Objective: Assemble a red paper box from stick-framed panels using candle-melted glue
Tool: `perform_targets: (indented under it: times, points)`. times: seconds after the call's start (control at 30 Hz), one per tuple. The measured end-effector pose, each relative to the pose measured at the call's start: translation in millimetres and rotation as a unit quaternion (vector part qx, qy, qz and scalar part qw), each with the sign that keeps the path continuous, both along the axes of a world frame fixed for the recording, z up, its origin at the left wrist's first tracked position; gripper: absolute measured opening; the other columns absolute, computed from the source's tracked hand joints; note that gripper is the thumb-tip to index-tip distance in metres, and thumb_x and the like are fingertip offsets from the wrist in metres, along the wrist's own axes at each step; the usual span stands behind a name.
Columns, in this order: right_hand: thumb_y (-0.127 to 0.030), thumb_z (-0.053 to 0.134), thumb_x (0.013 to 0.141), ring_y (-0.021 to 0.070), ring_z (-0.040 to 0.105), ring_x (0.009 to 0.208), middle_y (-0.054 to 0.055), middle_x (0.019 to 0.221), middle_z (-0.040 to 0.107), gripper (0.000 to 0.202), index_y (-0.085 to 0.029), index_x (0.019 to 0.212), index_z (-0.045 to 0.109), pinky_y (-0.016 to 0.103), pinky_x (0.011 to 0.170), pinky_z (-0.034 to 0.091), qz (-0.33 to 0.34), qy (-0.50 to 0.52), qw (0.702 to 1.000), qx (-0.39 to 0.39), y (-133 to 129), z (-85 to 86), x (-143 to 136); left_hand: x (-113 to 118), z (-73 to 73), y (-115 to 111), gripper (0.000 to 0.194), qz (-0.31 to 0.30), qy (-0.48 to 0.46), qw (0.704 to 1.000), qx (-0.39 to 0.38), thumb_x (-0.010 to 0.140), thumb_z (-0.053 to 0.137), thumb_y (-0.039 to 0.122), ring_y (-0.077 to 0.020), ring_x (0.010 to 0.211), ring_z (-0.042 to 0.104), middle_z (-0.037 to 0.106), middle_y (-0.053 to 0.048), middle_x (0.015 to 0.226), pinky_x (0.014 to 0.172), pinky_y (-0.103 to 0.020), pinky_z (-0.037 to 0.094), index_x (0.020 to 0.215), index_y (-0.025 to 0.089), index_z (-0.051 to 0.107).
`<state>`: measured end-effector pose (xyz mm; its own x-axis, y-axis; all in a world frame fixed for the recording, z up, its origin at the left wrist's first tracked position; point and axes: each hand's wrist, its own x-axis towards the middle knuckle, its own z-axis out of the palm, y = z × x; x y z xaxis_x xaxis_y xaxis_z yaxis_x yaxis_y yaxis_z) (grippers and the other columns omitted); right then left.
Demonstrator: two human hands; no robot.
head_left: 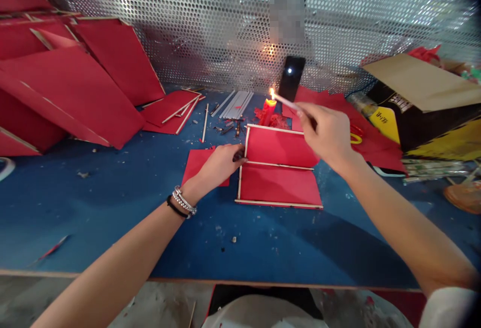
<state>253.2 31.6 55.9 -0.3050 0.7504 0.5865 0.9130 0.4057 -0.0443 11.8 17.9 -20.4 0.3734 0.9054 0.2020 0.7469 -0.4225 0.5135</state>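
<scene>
A red panel [280, 185] edged and crossed with thin pale wooden strips lies in front of me on the table. My left hand [224, 161] is closed at its left edge, the fingertips gripping the side strip; part of the fingers is hidden. Beyond the panel stands a lit red candle [267, 113] with melted wax round its foot. My right hand [326, 131] pinches a slim whitish glue stick [286, 102], its tip at the candle flame. Under my left hand lies a smaller red sheet [195, 163].
Large red panels [75, 92] lean at the left. White sticks [236, 105] and a black phone [292, 77] are by the perforated metal screen [210, 27]. Yellow-handled scissors [355, 138] lie near a black and yellow box [417, 112] at right. A red pen-like tool [52, 249] rests front left.
</scene>
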Motion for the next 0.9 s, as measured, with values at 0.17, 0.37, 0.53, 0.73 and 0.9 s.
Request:
perform_targets:
  times: [0.17, 0.37, 0.53, 0.73, 0.9]
  points:
    - [-0.028, 0.042, 0.087, 0.0116, 0.061, 0.064, 0.002, 0.083, 0.070, 0.026, -0.019, 0.096, 0.064, 0.024, 0.058, 0.039, 0.165, -0.053, 0.985, 0.013, -54, -25.2, 13, 1, 2.4, -1, 0.018, 0.004, -0.022, 1.000, 0.014, 0.079, 0.059, 0.024, -0.0157, 0.076, 0.061, 0.069, -0.005, 0.087, 0.068, -0.026, 0.046, 0.094, 0.018, 0.064]
    - [-0.026, 0.041, 0.087, 0.0136, 0.062, 0.061, 0.003, 0.081, 0.071, 0.028, -0.018, 0.098, 0.065, 0.027, 0.049, 0.030, 0.145, -0.161, 0.975, -0.058, -71, -44.4, 2, 2, 3.5, -3, 0.019, 0.006, -0.026, 1.000, 0.014, 0.079, 0.057, 0.023, -0.0162, 0.080, 0.062, 0.069, -0.006, 0.089, 0.072, -0.028, 0.047, 0.096, 0.018, 0.064]
    - [-0.027, 0.033, 0.090, 0.0164, 0.062, 0.062, 0.005, 0.080, 0.070, 0.033, -0.017, 0.100, 0.064, 0.029, 0.047, 0.020, 0.106, -0.199, 0.968, -0.106, -68, -46.7, -13, 1, 2.0, -4, 0.019, 0.012, -0.012, 1.000, 0.024, 0.079, 0.057, 0.025, -0.0158, 0.077, 0.062, 0.068, -0.006, 0.089, 0.070, -0.027, 0.047, 0.096, 0.018, 0.064]
    - [-0.025, 0.033, 0.090, 0.0174, 0.061, 0.061, 0.006, 0.076, 0.069, 0.033, -0.016, 0.100, 0.063, 0.029, 0.047, 0.016, 0.095, -0.206, 0.965, -0.134, -67, -48.2, -20, 1, 4.9, -4, 0.020, 0.011, -0.010, 0.999, 0.030, 0.080, 0.057, 0.029, -0.0161, 0.078, 0.062, 0.068, -0.005, 0.089, 0.070, -0.027, 0.047, 0.096, 0.019, 0.063]
    - [-0.021, 0.035, 0.088, 0.0165, 0.059, 0.059, 0.007, 0.073, 0.068, 0.031, -0.014, 0.101, 0.062, 0.029, 0.047, 0.015, 0.102, -0.218, 0.962, -0.128, -68, -50.9, -25, 2, 5.5, -5, 0.018, 0.014, -0.006, 0.999, 0.028, 0.080, 0.056, 0.029, -0.0158, 0.076, 0.061, 0.068, -0.005, 0.088, 0.068, -0.027, 0.046, 0.094, 0.019, 0.063]
